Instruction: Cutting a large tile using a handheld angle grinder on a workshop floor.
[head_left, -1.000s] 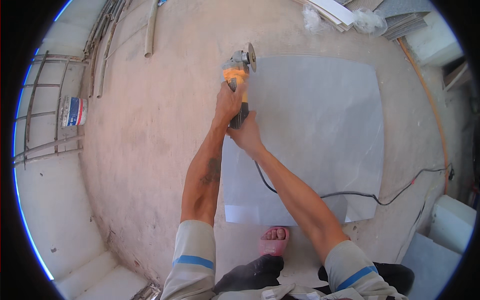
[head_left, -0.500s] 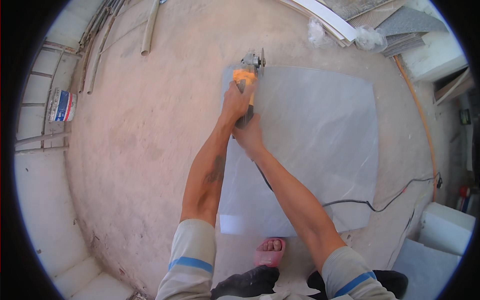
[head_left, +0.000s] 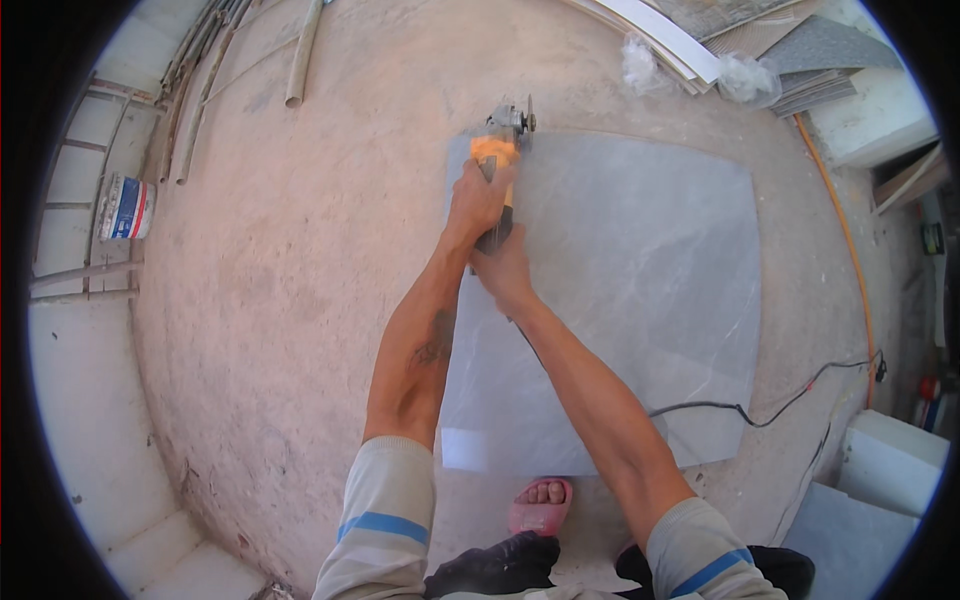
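Gripping orange-and-black grinder (head_left: 494, 150), left hand (head_left: 475, 205) and right hand (head_left: 503, 270) both wrapping body snugly; disc (head_left: 530, 118) sitting by grey slab's (head_left: 640, 260) far edge, contact unclear; any twist probably risking chipped edge.

Angle grinder (head_left: 494, 150): rear partly covered by right hand (head_left: 503, 272). Cord (head_left: 700, 404): partly hidden by forearm (head_left: 600, 392). Disc (head_left: 531, 114), beyond left hand (head_left: 474, 205): slab (head_left: 630, 280) contact indeterminate.
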